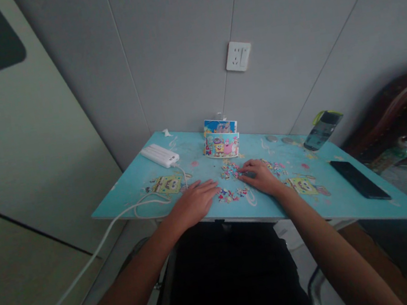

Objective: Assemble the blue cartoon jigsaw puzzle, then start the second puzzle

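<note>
Small, colourful jigsaw puzzle pieces lie in several loose piles on the blue table. My left hand (200, 198) rests flat with its fingers stretched out, their tips beside the near pile of puzzle pieces (228, 196). My right hand (259, 176) is bent over the table, its thumb and forefinger drawn near each other at the edge of the middle pile (230, 170). Whatever lies between those fingertips is too small to make out. Another pile (277, 167) lies partly behind my right hand. Behind the piles stands a folded cartoon picture card (221, 146).
A white power bank (160, 155) sits at the left, its white cable (111, 226) running off the table's near edge. On the right are a black phone (359, 179) and a dark clear bottle (322, 129). A grey wall with a socket (238, 56) rises behind the table (194, 141).
</note>
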`<state>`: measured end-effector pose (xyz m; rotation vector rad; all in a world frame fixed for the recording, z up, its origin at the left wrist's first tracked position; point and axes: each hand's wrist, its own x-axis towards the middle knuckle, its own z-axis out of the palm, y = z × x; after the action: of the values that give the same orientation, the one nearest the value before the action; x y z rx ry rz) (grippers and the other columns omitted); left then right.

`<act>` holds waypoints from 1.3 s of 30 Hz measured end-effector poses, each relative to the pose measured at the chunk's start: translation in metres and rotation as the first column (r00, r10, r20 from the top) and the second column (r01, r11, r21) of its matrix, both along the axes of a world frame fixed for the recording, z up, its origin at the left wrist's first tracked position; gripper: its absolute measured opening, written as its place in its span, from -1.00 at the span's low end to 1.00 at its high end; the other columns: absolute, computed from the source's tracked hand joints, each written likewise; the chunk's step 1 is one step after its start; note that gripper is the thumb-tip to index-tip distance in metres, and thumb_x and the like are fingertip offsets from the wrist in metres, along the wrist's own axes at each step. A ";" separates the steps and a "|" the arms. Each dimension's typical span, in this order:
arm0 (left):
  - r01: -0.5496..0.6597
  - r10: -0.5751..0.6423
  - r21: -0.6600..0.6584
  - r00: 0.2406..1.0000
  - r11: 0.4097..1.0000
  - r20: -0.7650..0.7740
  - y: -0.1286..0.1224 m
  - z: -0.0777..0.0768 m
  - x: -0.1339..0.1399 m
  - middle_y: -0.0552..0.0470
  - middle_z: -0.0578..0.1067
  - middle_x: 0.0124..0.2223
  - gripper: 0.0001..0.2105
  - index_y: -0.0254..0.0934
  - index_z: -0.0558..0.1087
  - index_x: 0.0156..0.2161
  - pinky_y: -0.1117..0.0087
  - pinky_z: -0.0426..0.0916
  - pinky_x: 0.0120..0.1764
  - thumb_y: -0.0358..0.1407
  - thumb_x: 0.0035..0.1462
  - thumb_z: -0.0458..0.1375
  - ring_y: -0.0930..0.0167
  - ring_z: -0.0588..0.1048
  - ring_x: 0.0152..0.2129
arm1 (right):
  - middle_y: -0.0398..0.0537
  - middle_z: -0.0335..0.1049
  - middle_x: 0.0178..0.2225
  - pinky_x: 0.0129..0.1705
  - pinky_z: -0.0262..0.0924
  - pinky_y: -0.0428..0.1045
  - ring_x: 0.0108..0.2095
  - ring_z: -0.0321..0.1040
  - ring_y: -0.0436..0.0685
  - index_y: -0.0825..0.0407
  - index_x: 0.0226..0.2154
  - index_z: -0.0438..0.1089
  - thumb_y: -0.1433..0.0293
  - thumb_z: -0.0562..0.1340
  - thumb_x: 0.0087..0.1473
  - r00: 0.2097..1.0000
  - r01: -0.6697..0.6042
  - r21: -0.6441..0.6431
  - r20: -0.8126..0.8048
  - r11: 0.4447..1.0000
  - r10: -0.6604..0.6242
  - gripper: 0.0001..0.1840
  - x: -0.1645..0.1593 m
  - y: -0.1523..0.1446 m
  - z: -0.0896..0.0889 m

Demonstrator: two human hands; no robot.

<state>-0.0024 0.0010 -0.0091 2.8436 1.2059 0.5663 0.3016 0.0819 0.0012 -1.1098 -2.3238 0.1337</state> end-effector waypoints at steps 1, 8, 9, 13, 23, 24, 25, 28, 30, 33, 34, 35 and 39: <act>0.002 -0.002 0.000 1.000 1.000 -0.002 0.000 0.000 0.000 -0.01 0.36 0.31 -0.58 -0.15 0.39 0.21 0.05 0.13 0.29 -0.46 0.31 -0.02 0.31 0.30 0.28 | 0.03 0.49 -0.15 0.03 0.25 0.18 -0.13 0.42 0.24 -0.13 -0.10 0.60 0.14 0.31 0.18 1.000 0.002 -0.006 -0.005 1.000 -0.002 -0.71 0.000 0.001 0.000; 0.002 -0.002 0.004 1.000 1.000 -0.005 -0.001 0.000 0.000 -0.01 0.34 0.32 -0.58 -0.15 0.38 0.22 0.07 0.10 0.30 -0.45 0.33 -0.02 0.33 0.27 0.30 | 0.00 0.57 -0.19 -0.02 0.27 0.12 -0.18 0.44 0.19 -0.07 -0.19 0.61 0.14 0.32 0.16 0.977 -0.002 -0.201 -0.210 0.980 -0.041 -0.72 0.002 -0.003 0.007; 0.003 -0.003 0.004 1.000 1.000 -0.005 -0.001 -0.001 0.000 -0.01 0.34 0.33 -0.58 -0.15 0.37 0.22 0.07 0.10 0.30 -0.44 0.33 -0.02 0.33 0.26 0.30 | 0.00 0.58 -0.20 -0.07 0.29 0.11 -0.21 0.45 0.18 -0.05 -0.20 0.61 0.13 0.30 0.17 0.971 0.011 -0.215 -0.229 0.976 -0.062 -0.71 0.002 -0.004 0.008; 0.008 -0.008 0.002 1.000 1.000 -0.003 0.000 -0.001 0.000 -0.02 0.33 0.33 -0.58 -0.15 0.36 0.23 0.09 0.10 0.30 -0.43 0.33 -0.02 0.34 0.27 0.30 | 0.00 0.61 -0.28 -0.22 0.34 0.07 -0.31 0.47 0.17 0.00 -0.19 0.60 0.10 0.26 0.16 0.939 0.068 -0.277 -0.306 0.959 -0.155 -0.64 0.006 -0.005 0.011; 0.009 -0.009 0.002 1.000 1.000 0.002 -0.001 0.000 0.000 -0.02 0.33 0.33 -0.60 -0.17 0.38 0.22 0.11 0.09 0.30 -0.42 0.34 -0.04 0.34 0.27 0.30 | 0.01 0.62 -0.32 -0.30 0.38 0.02 -0.38 0.50 0.15 0.04 -0.19 0.59 0.05 0.29 0.06 0.901 0.147 -0.354 -0.336 0.924 -0.272 -0.56 0.008 0.000 0.007; 0.009 -0.009 0.001 1.000 1.000 -0.001 -0.001 0.000 0.000 -0.02 0.33 0.33 -0.59 -0.17 0.37 0.22 0.11 0.09 0.30 -0.42 0.34 -0.04 0.34 0.27 0.30 | 0.02 0.62 -0.31 -0.29 0.37 0.03 -0.37 0.50 0.16 0.05 -0.19 0.59 0.06 0.28 0.07 0.894 0.193 -0.335 -0.326 0.922 -0.306 -0.56 0.011 0.002 0.005; 0.009 -0.009 0.000 1.000 1.000 -0.004 0.000 0.000 0.000 -0.01 0.33 0.33 -0.59 -0.17 0.37 0.23 0.11 0.09 0.30 -0.42 0.33 -0.03 0.34 0.26 0.30 | 0.03 0.61 -0.31 -0.27 0.36 0.04 -0.35 0.49 0.17 0.06 -0.19 0.59 0.08 0.27 0.07 0.883 0.251 -0.310 -0.316 0.917 -0.348 -0.57 0.015 0.004 0.004; 0.010 -0.010 -0.003 1.000 1.000 -0.009 0.000 0.000 -0.001 0.00 0.33 0.34 -0.57 -0.17 0.35 0.24 0.11 0.10 0.30 -0.43 0.33 -0.03 0.35 0.25 0.31 | 0.11 0.59 -0.33 -0.21 0.32 0.11 -0.35 0.47 0.23 0.11 -0.23 0.59 0.16 0.25 0.07 0.824 0.444 -0.221 -0.280 0.868 -0.493 -0.61 0.031 0.013 0.001; 0.008 -0.008 -0.002 1.000 1.000 -0.008 0.000 0.000 -0.001 0.00 0.32 0.34 -0.57 -0.17 0.35 0.24 0.12 0.09 0.30 -0.43 0.33 -0.04 0.36 0.25 0.31 | 0.14 0.57 -0.36 -0.19 0.29 0.16 -0.35 0.45 0.26 0.12 -0.26 0.60 0.19 0.24 0.06 0.790 0.530 -0.174 -0.254 0.830 -0.558 -0.63 0.042 0.018 -0.001; 0.006 -0.006 0.001 1.000 1.000 -0.003 0.000 -0.001 -0.001 0.00 0.33 0.34 -0.59 -0.17 0.37 0.23 0.12 0.09 0.31 -0.42 0.34 -0.05 0.36 0.25 0.31 | 0.17 0.55 -0.32 -0.12 0.27 0.20 -0.29 0.45 0.30 0.11 -0.28 0.60 0.20 0.24 0.08 0.792 0.561 -0.107 -0.219 0.821 -0.570 -0.66 0.048 0.021 -0.002; 0.006 -0.006 0.002 1.000 1.000 -0.001 0.000 -0.001 -0.001 0.01 0.33 0.33 -0.59 -0.16 0.37 0.22 0.11 0.09 0.31 -0.42 0.34 -0.05 0.36 0.25 0.31 | 0.17 0.54 -0.27 -0.08 0.27 0.20 -0.24 0.45 0.30 0.10 -0.26 0.60 0.21 0.24 0.09 0.808 0.547 -0.081 -0.211 0.833 -0.551 -0.66 0.046 0.020 -0.001; 0.005 -0.005 0.002 1.000 1.000 0.000 0.000 -0.001 -0.001 0.01 0.33 0.33 -0.59 -0.16 0.38 0.22 0.11 0.09 0.30 -0.42 0.34 -0.05 0.35 0.25 0.31 | 0.17 0.53 -0.22 -0.04 0.26 0.19 -0.20 0.44 0.29 0.08 -0.23 0.60 0.21 0.23 0.12 0.830 0.519 -0.058 -0.203 0.853 -0.519 -0.67 0.042 0.019 -0.001; 0.002 -0.002 0.000 1.000 1.000 0.003 -0.001 0.000 0.000 0.01 0.34 0.33 -0.60 -0.15 0.38 0.22 0.09 0.10 0.30 -0.42 0.34 -0.04 0.34 0.26 0.30 | 0.03 0.50 -0.13 0.05 0.26 0.12 -0.09 0.42 0.23 -0.07 -0.14 0.60 0.17 0.27 0.16 0.942 0.305 -0.018 -0.145 0.952 -0.304 -0.71 0.013 0.010 -0.002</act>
<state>-0.0025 0.0003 -0.0096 2.8428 1.2022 0.5710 0.3147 0.0921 -0.0011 -1.3931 -1.9956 0.0892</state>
